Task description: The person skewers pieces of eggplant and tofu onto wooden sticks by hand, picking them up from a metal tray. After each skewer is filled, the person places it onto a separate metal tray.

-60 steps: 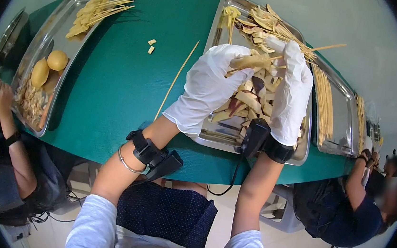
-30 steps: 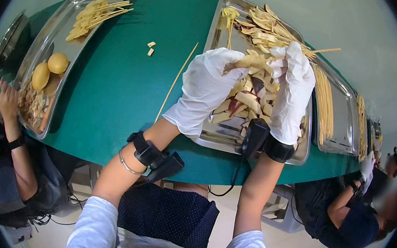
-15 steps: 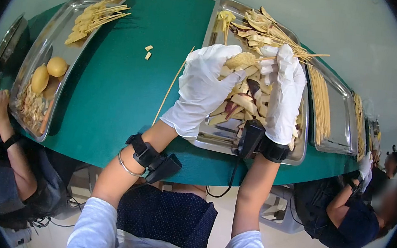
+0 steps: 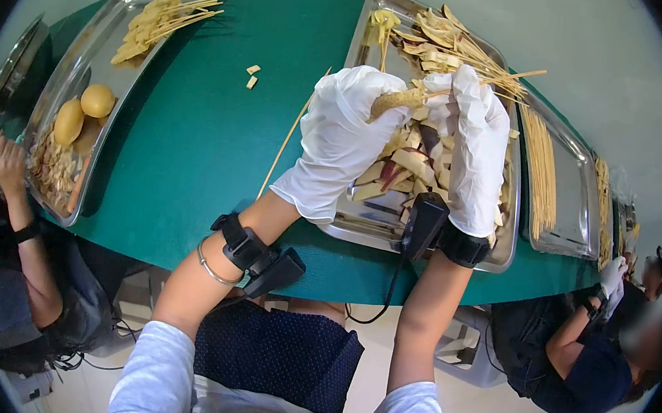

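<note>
Both my hands wear white gloves and work over a metal tray (image 4: pixel 376 231) of cut pale pieces, some with purple skin (image 4: pixel 413 165). My left hand (image 4: pixel 346 128) is closed round a tan, rough-surfaced piece of food (image 4: pixel 397 101), gripped between thumb and fingers. A bamboo skewer (image 4: pixel 438 94) runs from the right end of that piece into the fingers of my right hand (image 4: pixel 473 140), which pinch it. Filled skewers (image 4: pixel 462 48) lie at the tray's far end, beside one carrying a yellow piece (image 4: pixel 384 20).
A single skewer (image 4: pixel 294 135) and two small pale bits (image 4: pixel 253 75) lie on the green table (image 4: pixel 195 130). The left tray (image 4: pixel 75 214) holds skewers, peeled potatoes (image 4: pixel 70 121) and peelings. Bare skewers (image 4: pixel 538 171) fill part of a right tray. People sit at both sides.
The tan piece has turned, its rough side now angled differently between my left fingers. My right hand stays at the skewer, its fingers slightly shifted. The whole view has tilted a little.
</note>
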Action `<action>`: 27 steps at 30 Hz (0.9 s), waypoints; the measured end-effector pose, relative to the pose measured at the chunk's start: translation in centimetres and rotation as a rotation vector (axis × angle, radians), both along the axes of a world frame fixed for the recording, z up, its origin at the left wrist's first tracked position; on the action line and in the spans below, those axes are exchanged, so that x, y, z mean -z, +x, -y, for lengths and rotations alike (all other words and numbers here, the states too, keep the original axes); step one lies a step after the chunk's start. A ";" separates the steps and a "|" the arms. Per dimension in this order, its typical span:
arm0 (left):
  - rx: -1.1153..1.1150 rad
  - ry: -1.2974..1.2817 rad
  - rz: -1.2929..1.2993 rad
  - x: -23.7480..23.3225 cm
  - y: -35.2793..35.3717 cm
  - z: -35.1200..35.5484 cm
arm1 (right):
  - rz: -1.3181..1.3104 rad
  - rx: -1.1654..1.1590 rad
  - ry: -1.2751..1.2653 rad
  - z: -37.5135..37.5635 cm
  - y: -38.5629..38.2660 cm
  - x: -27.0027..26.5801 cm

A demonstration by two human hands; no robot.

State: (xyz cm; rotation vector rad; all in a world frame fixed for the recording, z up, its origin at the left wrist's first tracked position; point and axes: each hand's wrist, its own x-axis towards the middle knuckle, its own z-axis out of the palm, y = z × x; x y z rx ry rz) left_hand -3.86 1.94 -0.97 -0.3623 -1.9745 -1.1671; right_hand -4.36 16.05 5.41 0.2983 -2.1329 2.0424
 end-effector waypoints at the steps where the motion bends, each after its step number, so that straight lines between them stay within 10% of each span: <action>1: -0.001 0.009 0.007 0.1 0.0 0.0 | 0.007 0.003 0.004 0.1 0.1 -0.1; 27: -0.040 0.007 -0.045 -0.6 0.1 -0.2 | -0.134 0.118 -0.137 -1.0 -0.6 0.2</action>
